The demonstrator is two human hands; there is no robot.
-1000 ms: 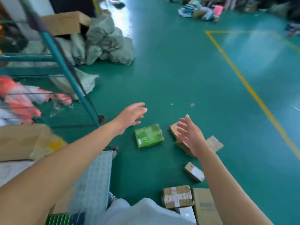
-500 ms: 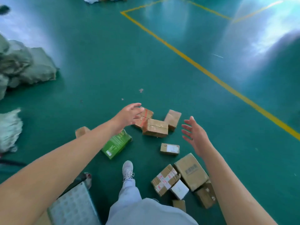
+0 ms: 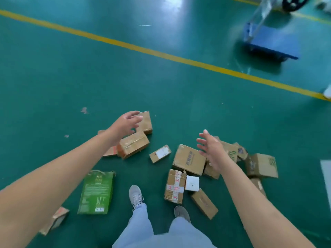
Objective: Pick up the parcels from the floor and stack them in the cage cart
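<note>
A glossy green floor is being strewn with boxy cardboard parcels; left hand and right hand are being held spread, empty, above them.

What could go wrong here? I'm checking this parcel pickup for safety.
Tripping: the taped box and flat brown box lie right by the grey shoes. Toppling: parcels under the right hand lean on one another, so lifting the big box may shift the others. Both hands, the left hand too, are spread and empty; a hurried two-handed grab might fumble.
</note>
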